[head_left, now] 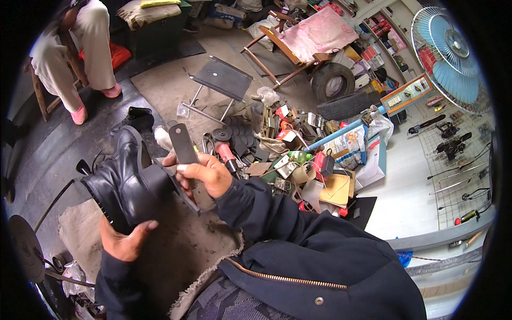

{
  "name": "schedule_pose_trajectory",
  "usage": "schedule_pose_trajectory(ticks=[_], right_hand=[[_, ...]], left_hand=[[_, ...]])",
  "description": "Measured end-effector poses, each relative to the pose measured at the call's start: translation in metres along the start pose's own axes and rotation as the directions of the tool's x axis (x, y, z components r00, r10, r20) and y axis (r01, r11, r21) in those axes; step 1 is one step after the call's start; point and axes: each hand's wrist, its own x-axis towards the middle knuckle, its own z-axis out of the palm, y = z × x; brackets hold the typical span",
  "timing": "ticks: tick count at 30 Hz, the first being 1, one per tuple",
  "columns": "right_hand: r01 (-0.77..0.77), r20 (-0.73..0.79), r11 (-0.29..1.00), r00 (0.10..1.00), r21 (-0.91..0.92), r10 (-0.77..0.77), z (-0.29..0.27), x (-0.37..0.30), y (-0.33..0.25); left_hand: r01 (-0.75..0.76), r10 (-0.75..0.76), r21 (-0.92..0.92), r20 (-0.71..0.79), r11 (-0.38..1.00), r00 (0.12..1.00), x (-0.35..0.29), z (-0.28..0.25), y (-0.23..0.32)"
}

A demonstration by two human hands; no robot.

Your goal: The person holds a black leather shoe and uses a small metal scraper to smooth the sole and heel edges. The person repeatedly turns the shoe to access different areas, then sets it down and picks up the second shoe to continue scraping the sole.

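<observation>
A black leather boot (120,178) lies tilted above my lap, its heel and sole edge turned toward the right. My left hand (125,240) holds it from below, with the thumb showing and the other fingers mostly hidden behind the leather. In my right hand (205,173) is a flat dark strip (184,143) with a rounded upper end and a small hole. The fingers are closed round its middle, and its lower part reaches down beside the boot's heel (169,184). A worn, stained cloth (184,248) covers my lap beneath the boot.
A second dark shoe (140,118) stands beyond the boot. Ahead lies a heap of tools, boxes and scraps (288,144), with a black folding stool (223,77) behind it. A fan (453,58) stands at the far right. Another person's legs (96,48) are at the far left.
</observation>
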Motion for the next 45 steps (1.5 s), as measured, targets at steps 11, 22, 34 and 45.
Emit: schedule_pose_trajectory(ticks=[11, 22, 34, 45], right_hand=[[0.071, 0.05, 0.985, 0.996, 0.158, -0.08, 0.031, 0.015, 0.023], [0.048, 0.078, 0.853, 0.992, 0.519, -0.104, 0.034, 0.028, 0.003], [-0.117, 0.097, 0.791, 0.993, 0.601, 0.074, 0.048, 0.057, 0.021], [-0.039, -0.084, 0.892, 0.993, 0.45, 0.086, 0.073, 0.072, 0.037]], left_hand=[[-0.121, 0.056, -0.495, -0.144, 0.86, 0.988, 0.035, 0.01, 0.006], [-0.161, -0.112, -0.623, -0.375, 0.765, 0.92, -0.039, 0.016, -0.009], [-0.054, -0.319, -0.694, -0.397, 0.717, 0.86, -0.051, 0.012, -0.034], [-0.031, -0.362, -0.697, -0.409, 0.717, 0.838, -0.054, -0.008, -0.051]])
